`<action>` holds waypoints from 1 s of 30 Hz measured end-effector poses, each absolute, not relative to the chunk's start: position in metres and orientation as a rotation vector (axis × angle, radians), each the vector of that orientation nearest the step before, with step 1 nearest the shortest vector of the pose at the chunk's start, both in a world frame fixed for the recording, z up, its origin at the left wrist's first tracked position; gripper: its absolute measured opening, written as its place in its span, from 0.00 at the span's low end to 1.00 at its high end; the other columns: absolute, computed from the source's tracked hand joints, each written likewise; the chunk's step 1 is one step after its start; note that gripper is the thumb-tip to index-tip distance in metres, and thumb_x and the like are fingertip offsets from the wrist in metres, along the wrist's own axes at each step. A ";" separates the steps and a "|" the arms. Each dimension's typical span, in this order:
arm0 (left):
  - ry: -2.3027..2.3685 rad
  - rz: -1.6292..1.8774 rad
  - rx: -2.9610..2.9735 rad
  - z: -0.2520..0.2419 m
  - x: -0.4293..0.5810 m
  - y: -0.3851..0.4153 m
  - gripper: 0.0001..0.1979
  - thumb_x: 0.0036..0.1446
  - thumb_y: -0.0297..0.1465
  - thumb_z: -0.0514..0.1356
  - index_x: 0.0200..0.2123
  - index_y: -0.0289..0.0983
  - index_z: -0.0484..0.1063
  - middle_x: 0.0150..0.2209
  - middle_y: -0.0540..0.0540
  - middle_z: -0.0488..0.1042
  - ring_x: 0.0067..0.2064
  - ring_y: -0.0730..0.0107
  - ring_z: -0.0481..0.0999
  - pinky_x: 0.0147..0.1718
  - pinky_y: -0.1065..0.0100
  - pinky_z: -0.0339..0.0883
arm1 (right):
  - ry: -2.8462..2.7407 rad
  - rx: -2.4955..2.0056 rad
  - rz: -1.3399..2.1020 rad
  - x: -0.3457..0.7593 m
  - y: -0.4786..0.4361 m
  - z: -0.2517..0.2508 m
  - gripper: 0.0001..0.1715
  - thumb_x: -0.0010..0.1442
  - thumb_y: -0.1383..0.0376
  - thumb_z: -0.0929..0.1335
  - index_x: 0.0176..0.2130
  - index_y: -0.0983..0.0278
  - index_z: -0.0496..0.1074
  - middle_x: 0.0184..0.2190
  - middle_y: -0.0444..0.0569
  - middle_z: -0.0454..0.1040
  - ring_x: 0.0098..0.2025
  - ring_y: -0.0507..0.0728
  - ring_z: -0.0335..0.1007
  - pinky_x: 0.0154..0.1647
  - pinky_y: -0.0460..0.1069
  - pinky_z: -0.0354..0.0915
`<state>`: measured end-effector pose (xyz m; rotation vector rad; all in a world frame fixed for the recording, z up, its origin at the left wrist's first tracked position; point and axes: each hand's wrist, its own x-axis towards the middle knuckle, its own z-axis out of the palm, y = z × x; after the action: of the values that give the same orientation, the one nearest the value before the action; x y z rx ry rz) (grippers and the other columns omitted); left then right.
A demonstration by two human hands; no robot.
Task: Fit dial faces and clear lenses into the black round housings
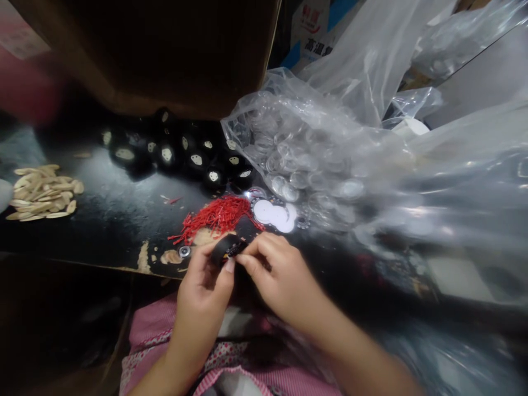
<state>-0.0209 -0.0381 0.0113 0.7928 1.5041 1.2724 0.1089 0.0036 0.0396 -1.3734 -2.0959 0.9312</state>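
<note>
As left hand point(203, 291) and right hand point(281, 281) pinch black piece point(225, 247), red strands point(217, 215) beyond

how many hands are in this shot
2. The left hand pinches the black strip below the red threads; the right hand pinches its other end. The reddish blur at upper left could hide another.
</note>
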 end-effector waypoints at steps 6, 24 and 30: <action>1.596 1.303 0.848 0.019 -0.019 -0.040 0.08 0.54 0.33 0.64 0.39 0.43 0.74 0.41 0.50 0.80 0.44 0.61 0.78 0.46 0.68 0.68 | -2.012 -1.384 0.961 0.105 -0.004 0.039 0.13 0.63 0.69 0.67 0.26 0.62 0.64 0.26 0.42 0.70 0.31 0.53 0.65 0.34 0.48 0.57; 1.321 1.161 0.403 -0.005 -0.030 -0.041 0.20 0.53 0.40 0.66 0.51 0.48 0.76 0.57 0.50 0.74 0.62 0.59 0.67 0.58 0.66 0.63 | -2.404 -1.111 0.342 0.106 0.016 0.037 0.08 0.60 0.72 0.64 0.33 0.68 0.72 0.29 0.48 0.73 0.33 0.55 0.66 0.38 0.50 0.59; 1.163 1.167 -0.040 0.008 -0.013 -0.034 0.10 0.50 0.36 0.68 0.38 0.43 0.80 0.47 0.48 0.81 0.51 0.58 0.78 0.40 0.70 0.77 | -2.387 -1.331 0.388 0.099 0.018 0.041 0.05 0.59 0.70 0.65 0.32 0.67 0.71 0.27 0.46 0.72 0.29 0.53 0.65 0.35 0.48 0.60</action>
<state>-0.0135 -0.0341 0.0078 -0.0395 1.1628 1.1674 0.0985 0.0178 0.0409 -1.3306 -2.3874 0.3876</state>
